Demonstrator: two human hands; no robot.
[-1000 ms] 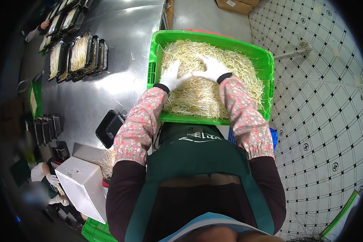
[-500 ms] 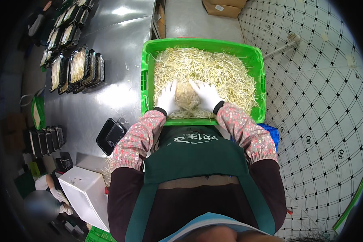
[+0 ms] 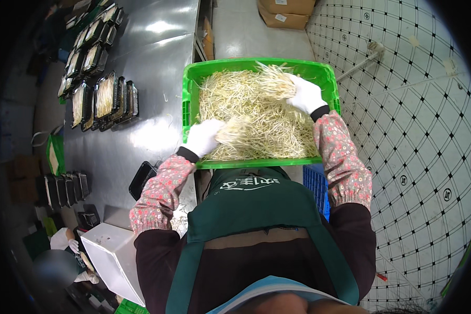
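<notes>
"Trays point(image 3: 107, 99) at far left: position?"

"Packed with pale strands, grouped on the table point(image 3: 165, 112), well apart from both hands. Closer to the body, a black tray point(image 3: 140, 178) lies just beside the left sleeve point(image 3: 165, 186), which covers part of it. Left is the nearer hand to it."

"Left hand point(image 3: 205, 135)?"

"At the near left part of the tub point(image 3: 225, 64). Fingers narrowed around a left bunch point(image 3: 235, 131), gripped at its left end."

"Axis?"

"Strands run rightward from the glove, tilted slightly away from the body. Motion blur; cannot tell whether they touch what lies below."

"Middle?"

"Loose sprouts point(image 3: 246, 102), tangled, no single axis, spread across the tub, whose long side runs left to right. They lie to the right of the left fingers and to the left of the right ones."

"Right bunch point(image 3: 273, 83)?"

"Near the far rim. Long axis slants leftward and away from the glove, loose ends fanned."

"Right hand point(image 3: 304, 97)?"

"Beside the tub's right wall, farther from the body than the left. Fingers narrowed around the bunch's right end; fingertips partly hidden."
</notes>
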